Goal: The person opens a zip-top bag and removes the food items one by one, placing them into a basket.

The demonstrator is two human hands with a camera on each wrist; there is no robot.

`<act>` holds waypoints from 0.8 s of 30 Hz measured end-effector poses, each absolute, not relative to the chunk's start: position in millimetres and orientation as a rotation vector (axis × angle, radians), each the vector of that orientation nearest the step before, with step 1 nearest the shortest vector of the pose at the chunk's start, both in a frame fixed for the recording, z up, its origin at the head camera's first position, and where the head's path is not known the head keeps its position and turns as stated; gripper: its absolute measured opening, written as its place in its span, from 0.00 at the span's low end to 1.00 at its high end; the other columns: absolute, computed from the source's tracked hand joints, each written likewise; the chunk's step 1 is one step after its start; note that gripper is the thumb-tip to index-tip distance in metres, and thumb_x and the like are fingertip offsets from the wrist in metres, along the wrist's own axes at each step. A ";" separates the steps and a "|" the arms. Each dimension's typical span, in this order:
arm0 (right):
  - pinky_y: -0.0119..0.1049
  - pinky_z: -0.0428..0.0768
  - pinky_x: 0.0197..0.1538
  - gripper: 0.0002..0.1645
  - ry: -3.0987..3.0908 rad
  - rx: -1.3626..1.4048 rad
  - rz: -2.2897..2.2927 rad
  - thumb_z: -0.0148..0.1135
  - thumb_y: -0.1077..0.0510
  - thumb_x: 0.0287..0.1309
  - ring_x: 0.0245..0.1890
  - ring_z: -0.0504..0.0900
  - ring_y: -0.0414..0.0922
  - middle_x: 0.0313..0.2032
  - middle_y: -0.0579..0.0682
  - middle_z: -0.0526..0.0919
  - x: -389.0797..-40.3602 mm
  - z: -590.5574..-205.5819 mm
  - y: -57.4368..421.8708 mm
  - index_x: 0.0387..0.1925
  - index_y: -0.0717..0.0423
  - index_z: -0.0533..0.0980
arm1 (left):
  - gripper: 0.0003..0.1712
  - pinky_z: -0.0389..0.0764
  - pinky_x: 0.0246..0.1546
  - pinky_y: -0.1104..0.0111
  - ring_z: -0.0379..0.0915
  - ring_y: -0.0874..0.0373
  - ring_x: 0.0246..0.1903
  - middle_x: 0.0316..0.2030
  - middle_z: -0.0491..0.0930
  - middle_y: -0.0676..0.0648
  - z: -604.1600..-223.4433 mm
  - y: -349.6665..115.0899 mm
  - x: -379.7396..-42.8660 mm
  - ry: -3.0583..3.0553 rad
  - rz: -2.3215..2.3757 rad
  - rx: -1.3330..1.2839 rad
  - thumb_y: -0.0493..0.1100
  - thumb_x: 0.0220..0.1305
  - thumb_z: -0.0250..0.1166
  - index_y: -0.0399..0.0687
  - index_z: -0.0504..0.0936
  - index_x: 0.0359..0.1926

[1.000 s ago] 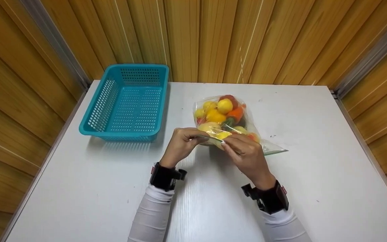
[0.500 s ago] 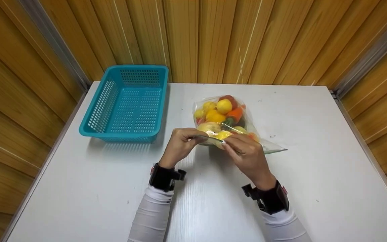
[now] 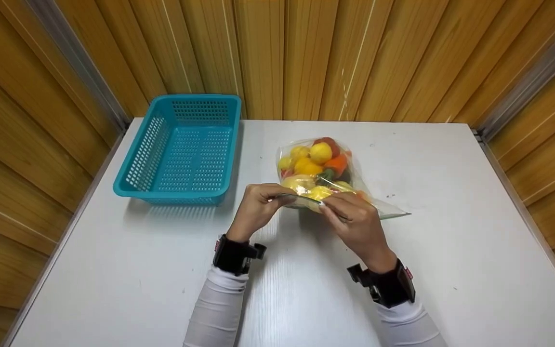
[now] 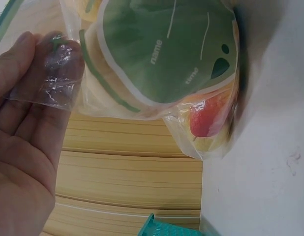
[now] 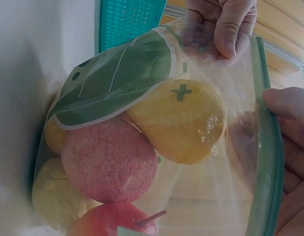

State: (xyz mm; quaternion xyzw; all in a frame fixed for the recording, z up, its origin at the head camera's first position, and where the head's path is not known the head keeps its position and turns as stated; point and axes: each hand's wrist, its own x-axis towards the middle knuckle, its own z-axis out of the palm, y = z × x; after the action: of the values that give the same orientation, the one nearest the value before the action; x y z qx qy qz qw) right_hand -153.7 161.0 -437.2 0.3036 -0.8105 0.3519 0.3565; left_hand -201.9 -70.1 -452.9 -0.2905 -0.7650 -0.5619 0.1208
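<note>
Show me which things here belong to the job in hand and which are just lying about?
In the job:
- left hand and right hand, both pinching the bag's edge
- clear zip-top bag
- fruit inside it

Apparently just there:
- teal plastic basket, untouched
- wood-look wall panels

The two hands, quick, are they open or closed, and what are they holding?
Left hand: closed, pinching the clear zip-top bag.
Right hand: closed, pinching the same bag at its green zip strip.

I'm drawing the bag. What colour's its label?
The label is mostly green, clearest in the left wrist view.
</note>
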 end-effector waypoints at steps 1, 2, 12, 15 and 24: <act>0.44 0.83 0.50 0.11 -2.093 0.781 0.908 0.76 0.71 0.49 0.40 0.89 0.53 0.36 0.53 0.89 -153.6 -437.2 161.0 0.36 0.61 0.87 | 0.04 0.85 0.39 0.66 0.87 0.53 0.35 0.34 0.90 0.47 -452.9 -70.2 -201.9 -2.237 -1.642 -0.845 0.35 0.61 0.73 0.42 0.93 0.36; 0.44 0.82 0.50 0.11 -2.093 0.779 0.905 0.76 0.71 0.49 0.40 0.88 0.52 0.36 0.52 0.89 -153.5 -437.0 161.1 0.36 0.61 0.87 | 0.04 0.85 0.39 0.66 0.87 0.54 0.35 0.34 0.90 0.47 -452.8 -70.2 -201.8 -2.239 -1.644 -0.842 0.35 0.61 0.73 0.42 0.93 0.36; 0.45 0.82 0.48 0.11 -2.082 0.780 0.908 0.76 0.72 0.48 0.38 0.88 0.51 0.36 0.53 0.90 -153.0 -435.3 161.8 0.36 0.62 0.88 | 0.03 0.83 0.38 0.68 0.86 0.54 0.34 0.33 0.90 0.47 -452.5 -72.5 -201.7 -2.225 -1.658 -0.833 0.35 0.61 0.73 0.42 0.93 0.35; 0.45 0.82 0.48 0.12 -2.079 0.777 0.923 0.76 0.72 0.48 0.38 0.88 0.52 0.36 0.53 0.90 -153.2 -435.6 162.6 0.36 0.62 0.88 | 0.03 0.83 0.38 0.68 0.86 0.54 0.34 0.33 0.90 0.47 -452.3 -72.4 -201.9 -2.225 -1.652 -0.832 0.35 0.61 0.73 0.43 0.93 0.35; 0.46 0.83 0.48 0.12 -2.096 0.753 0.919 0.76 0.72 0.47 0.38 0.87 0.52 0.35 0.53 0.90 -152.7 -436.4 165.7 0.36 0.62 0.88 | 0.03 0.83 0.38 0.68 0.86 0.53 0.34 0.33 0.90 0.47 -452.5 -72.7 -202.2 -2.215 -1.654 -0.836 0.35 0.61 0.73 0.42 0.93 0.36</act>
State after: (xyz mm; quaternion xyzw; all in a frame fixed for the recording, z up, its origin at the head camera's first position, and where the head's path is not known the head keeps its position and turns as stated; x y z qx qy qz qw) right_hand -152.7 165.7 -436.4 0.2920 -0.8124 0.3559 0.3579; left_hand -202.2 -72.7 -452.5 -0.2873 -0.7608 -0.5681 0.1262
